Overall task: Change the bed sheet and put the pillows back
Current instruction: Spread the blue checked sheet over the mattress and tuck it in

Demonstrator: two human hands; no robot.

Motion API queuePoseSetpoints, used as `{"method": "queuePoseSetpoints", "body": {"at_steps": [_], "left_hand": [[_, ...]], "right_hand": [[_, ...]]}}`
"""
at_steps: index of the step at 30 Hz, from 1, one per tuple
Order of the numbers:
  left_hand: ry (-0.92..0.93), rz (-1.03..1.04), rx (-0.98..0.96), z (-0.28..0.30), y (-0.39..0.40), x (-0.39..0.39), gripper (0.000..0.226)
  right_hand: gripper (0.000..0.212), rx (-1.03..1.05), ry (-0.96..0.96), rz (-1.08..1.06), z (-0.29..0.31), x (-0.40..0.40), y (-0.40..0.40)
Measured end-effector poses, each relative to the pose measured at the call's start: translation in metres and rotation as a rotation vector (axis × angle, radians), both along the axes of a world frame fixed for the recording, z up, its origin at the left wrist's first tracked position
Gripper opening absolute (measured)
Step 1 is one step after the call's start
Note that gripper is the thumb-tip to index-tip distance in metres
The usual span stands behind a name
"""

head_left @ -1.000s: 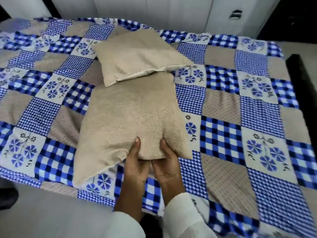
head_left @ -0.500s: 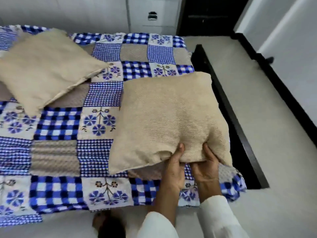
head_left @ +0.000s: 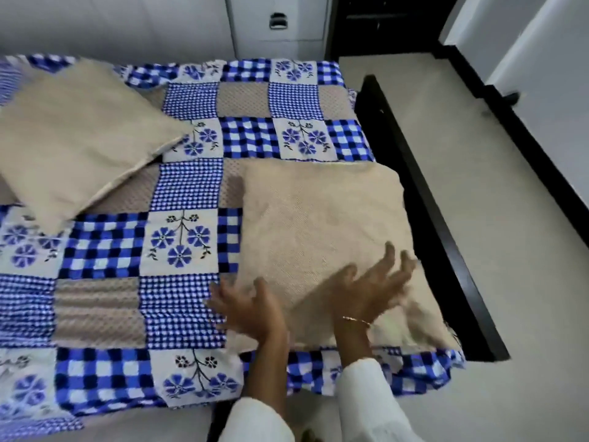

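A blue, white and tan patchwork bed sheet [head_left: 178,193] covers the bed. One tan pillow [head_left: 322,224] lies flat at the bed's right end, close to the edge. My left hand [head_left: 251,307] hovers with spread fingers at that pillow's near left corner and holds nothing. Over the pillow's near right part, my right hand [head_left: 373,288] is spread, blurred by motion, with a thin bracelet at the wrist. A second tan pillow [head_left: 76,138] lies tilted at the far left.
A black bed frame rail [head_left: 424,199] runs along the bed's right side, with pale floor [head_left: 478,173] beyond it. White cabinets [head_left: 277,23] stand behind the bed. A white wall with black skirting is at the far right.
Both hands have let go of the near pillow, which dropped flat onto the right end of the bed. The fingers now spread open above it.
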State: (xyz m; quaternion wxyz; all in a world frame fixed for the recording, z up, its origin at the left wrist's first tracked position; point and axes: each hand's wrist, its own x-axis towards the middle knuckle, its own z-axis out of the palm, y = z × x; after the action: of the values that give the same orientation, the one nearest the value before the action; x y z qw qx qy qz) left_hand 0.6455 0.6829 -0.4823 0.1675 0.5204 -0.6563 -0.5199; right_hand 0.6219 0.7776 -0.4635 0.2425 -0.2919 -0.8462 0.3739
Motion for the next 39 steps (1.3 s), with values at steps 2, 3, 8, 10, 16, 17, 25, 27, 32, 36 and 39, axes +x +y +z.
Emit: {"method": "queuePoseSetpoints", "body": {"at_steps": [2,3,8,10,16,17,25,27,32,36,39], "left_hand": [[0.093,-0.048,0.078,0.008,-0.027,-0.034,0.053],[0.12,-0.048,0.127,0.013,-0.038,-0.049,0.046],[0.141,-0.02,0.327,0.008,-0.137,-0.118,0.032],[0.176,0.058,0.497,-0.002,-0.193,-0.134,0.018],[0.591,0.313,0.883,0.0,-0.331,-0.151,0.041],[0.659,0.348,0.89,0.0,-0.349,-0.153,0.045],[0.767,0.329,0.89,-0.012,-0.389,-0.175,0.031],[0.864,0.274,0.914,-0.016,-0.395,-0.187,0.058],[1.046,-0.035,1.084,0.017,-0.342,-0.233,0.043],[0.875,-0.282,1.281,0.028,-0.263,-0.285,0.077],[0.728,-0.227,1.258,0.028,-0.194,-0.314,0.054]], "right_hand": [[0.054,-0.107,0.044,0.24,0.005,-0.031,-0.044],[0.052,-0.15,0.043,0.335,0.007,-0.045,-0.063],[0.041,-0.28,-0.083,0.662,0.005,-0.112,-0.175],[0.036,-0.429,-0.255,0.769,-0.007,-0.137,-0.226],[0.041,-0.776,-0.669,0.88,-0.043,-0.175,-0.369],[0.041,-0.878,-0.673,0.865,-0.046,-0.179,-0.388],[0.038,-1.691,-0.627,0.562,-0.044,-0.223,-0.44],[0.03,-1.687,-0.502,0.597,-0.042,-0.237,-0.434],[0.068,-1.831,-0.24,0.586,-0.023,-0.27,-0.37],[0.07,-1.875,-0.116,0.471,-0.004,-0.291,-0.275],[0.034,-1.685,0.092,0.258,0.006,-0.31,-0.194]]}}
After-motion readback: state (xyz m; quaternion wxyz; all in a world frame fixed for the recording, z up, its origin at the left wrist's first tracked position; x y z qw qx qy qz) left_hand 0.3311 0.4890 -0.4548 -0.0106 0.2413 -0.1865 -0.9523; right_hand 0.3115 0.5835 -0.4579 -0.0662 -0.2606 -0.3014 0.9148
